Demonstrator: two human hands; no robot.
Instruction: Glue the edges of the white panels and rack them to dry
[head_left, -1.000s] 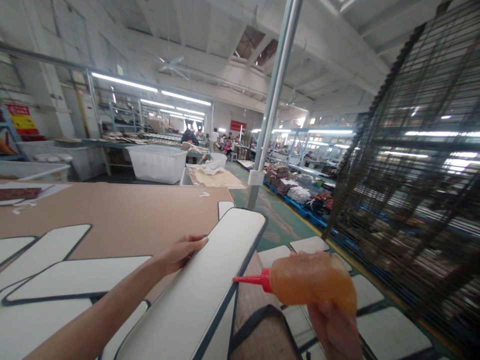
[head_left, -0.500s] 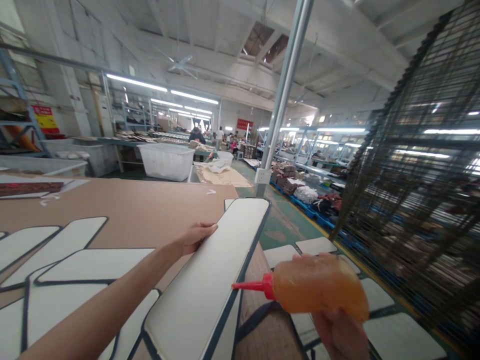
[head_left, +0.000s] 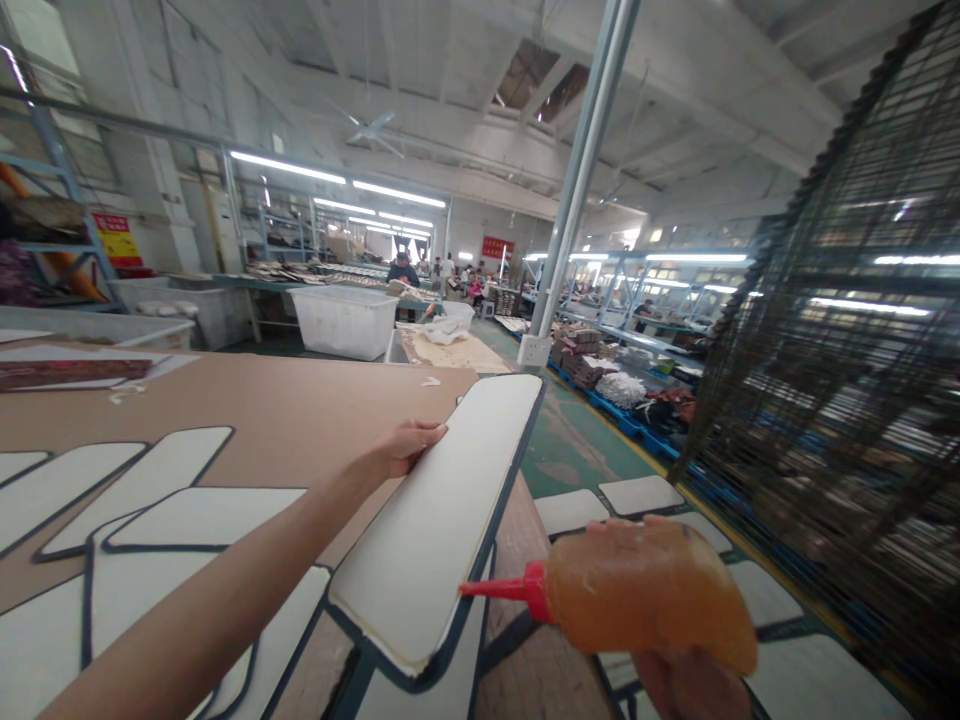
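The person's left hand (head_left: 405, 447) grips the left long edge of a white panel with a dark border (head_left: 442, 510), fingers curled over the rim and pressed onto its top face. The panel is lifted off the brown worktable (head_left: 247, 410) and tilted, its far end pointing toward one o'clock and its near corner hanging over other pieces.

The right hand (head_left: 686, 680), low at five o'clock, is closed around an orange squeeze bottle (head_left: 645, 595); only part of the hand shows under the bottle, with fingertips over its top. The bottle lies nearly level, and its red nozzle (head_left: 499, 587) points toward nine o'clock, its tip just beside the panel's right edge; whether it touches cannot be told.

More white panels with dark borders (head_left: 195, 515) lie flat on the worktable at eight to nine o'clock, some overlapping. Further panels (head_left: 641, 493) lie lower down at three to four o'clock. A dark wire rack (head_left: 847, 380) fills the right side. A grey steel post (head_left: 581, 180) rises at twelve o'clock, and a white plastic tub (head_left: 343, 322) stands beyond the table at eleven o'clock.
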